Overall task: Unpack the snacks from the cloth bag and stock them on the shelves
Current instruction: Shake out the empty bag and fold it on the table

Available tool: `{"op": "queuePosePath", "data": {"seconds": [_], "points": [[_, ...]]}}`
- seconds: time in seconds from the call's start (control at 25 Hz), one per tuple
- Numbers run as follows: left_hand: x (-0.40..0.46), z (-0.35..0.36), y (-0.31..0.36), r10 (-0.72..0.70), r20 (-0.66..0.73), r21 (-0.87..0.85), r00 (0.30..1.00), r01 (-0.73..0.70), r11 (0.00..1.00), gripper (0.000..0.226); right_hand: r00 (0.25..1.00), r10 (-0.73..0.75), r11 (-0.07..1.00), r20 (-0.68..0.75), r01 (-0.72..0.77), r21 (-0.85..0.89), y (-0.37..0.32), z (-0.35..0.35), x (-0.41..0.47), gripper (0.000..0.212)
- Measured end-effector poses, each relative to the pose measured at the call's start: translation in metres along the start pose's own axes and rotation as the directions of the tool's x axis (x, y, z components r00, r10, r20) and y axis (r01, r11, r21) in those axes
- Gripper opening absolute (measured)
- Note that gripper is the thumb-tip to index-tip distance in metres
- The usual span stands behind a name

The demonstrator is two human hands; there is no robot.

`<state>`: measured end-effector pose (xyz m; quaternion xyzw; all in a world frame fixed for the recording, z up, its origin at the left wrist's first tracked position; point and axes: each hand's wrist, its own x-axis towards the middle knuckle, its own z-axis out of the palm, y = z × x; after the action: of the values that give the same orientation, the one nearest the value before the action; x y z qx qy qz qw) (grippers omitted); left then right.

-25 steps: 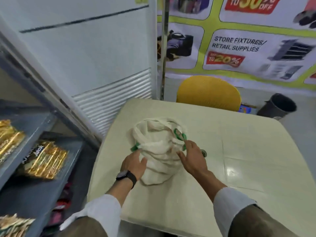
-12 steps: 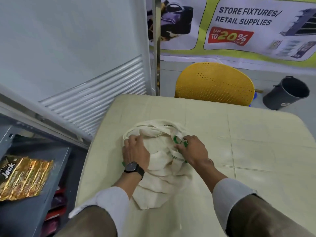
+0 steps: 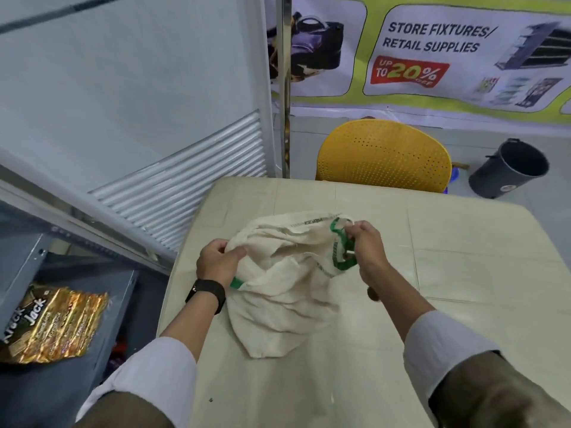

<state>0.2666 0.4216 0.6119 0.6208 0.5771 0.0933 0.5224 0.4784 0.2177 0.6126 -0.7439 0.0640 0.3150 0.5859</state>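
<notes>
A cream cloth bag (image 3: 284, 291) with green handles lies crumpled on the pale table (image 3: 463, 273). My left hand (image 3: 217, 261), a black watch on its wrist, grips the bag's left rim. My right hand (image 3: 366, 245) pinches the right rim by the green handle (image 3: 341, 257). Between them the bag's mouth is pulled apart; nothing inside it shows. Gold snack packets (image 3: 49, 325) lie on a grey shelf (image 3: 46, 393) at the lower left.
A yellow perforated chair (image 3: 383, 156) stands behind the table, with a dark bin (image 3: 509, 168) on the floor to its right. A white louvred panel (image 3: 173, 186) and a metal pole (image 3: 284, 88) stand at the table's far left corner. A small brown object (image 3: 373, 294) lies near my right wrist.
Both hands have shifted from pressing on top of the bag to gripping its rim, and they have moved apart, which spreads the mouth. The camera has tilted a little.
</notes>
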Motion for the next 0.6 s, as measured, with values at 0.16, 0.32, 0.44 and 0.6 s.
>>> {"op": "queuePosePath", "data": {"seconds": [0.16, 0.32, 0.44, 0.6], "points": [[-0.026, -0.017, 0.033, -0.058, 0.273, 0.678, 0.960, -0.150, 0.719, 0.091, 0.958, -0.151, 0.981, 0.242, 0.115, 0.157, -0.067, -0.002, -0.038, 0.023], [-0.042, 0.033, 0.078, 0.286, 0.424, 0.566, 0.859, -0.498, 0.657, 0.114, 0.848, -0.183, 0.983, 0.497, 0.159, 0.091, -0.106, 0.001, -0.069, 0.020], [-0.042, 0.056, 0.085, 0.302, 0.442, 0.452, 0.845, -0.500, 0.739, 0.036, 0.821, -0.201, 0.980, 0.534, 0.175, 0.099, -0.116, -0.006, -0.078, 0.018], [-0.040, 0.012, 0.090, 0.430, 0.245, 0.531, 0.869, -0.491, 0.691, 0.017, 0.856, -0.279, 0.749, 0.436, 0.477, -0.459, -0.098, -0.027, -0.081, 0.042]]}}
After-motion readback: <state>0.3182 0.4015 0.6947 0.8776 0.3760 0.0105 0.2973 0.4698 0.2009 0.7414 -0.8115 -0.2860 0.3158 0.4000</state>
